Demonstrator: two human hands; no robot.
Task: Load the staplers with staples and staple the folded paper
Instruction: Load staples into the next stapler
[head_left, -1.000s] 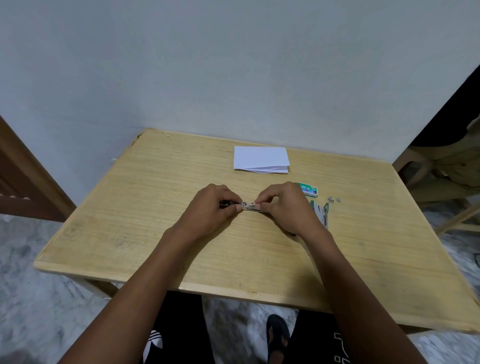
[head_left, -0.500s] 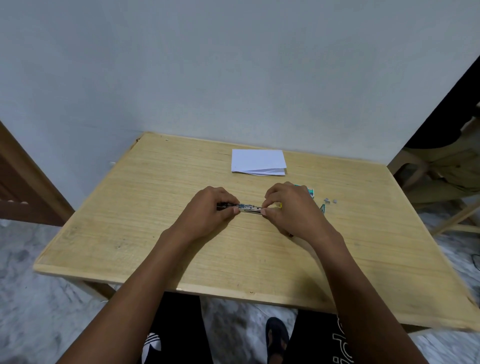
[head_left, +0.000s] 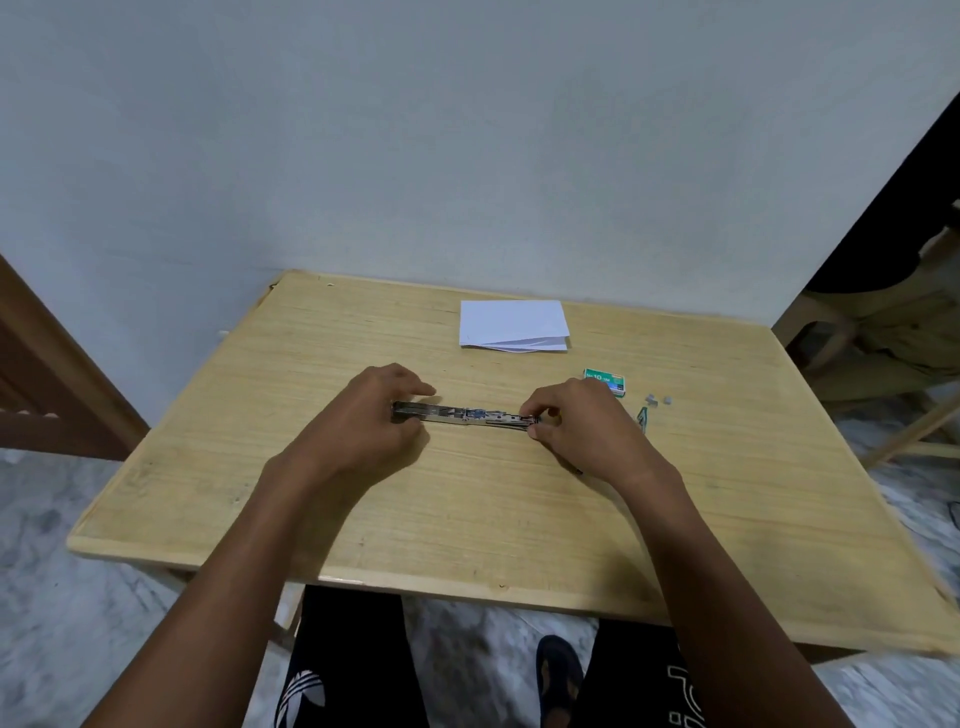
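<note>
I have the stapler (head_left: 467, 414) swung open into one long flat strip, lying on the worktop (head_left: 467, 519) straight in front of me. My left hand (head_left: 363, 421) is curled round its left end, gripping it and pinning it down. My right hand (head_left: 582, 423) pinches its right end between thumb and fingertips, so neither hand is free. The metal channel faces up between my hands, and I cannot tell whether any staples sit in it.

Beyond the stapler, toward the wall, lies the folded paper (head_left: 511, 325), well apart from it and with nothing on it. Just past the stapler's right end, behind my right hand, is the small green box of staples (head_left: 607, 381), with a few loose bits of staples (head_left: 657, 400) further right. A thin green thing (head_left: 643, 420) pokes out beside my right hand, but too much of it is hidden for me to name it.

I judge this to be the loading step: the stapler is open and the paper is not yet stapled. The next move, I think, calls for my right hand to let go, reach to the box and lift out a strip with a light pinch, since strips break easily. That strip then goes legs-down into the channel while my left hand steadies the stapler, which then gets folded shut.
</note>
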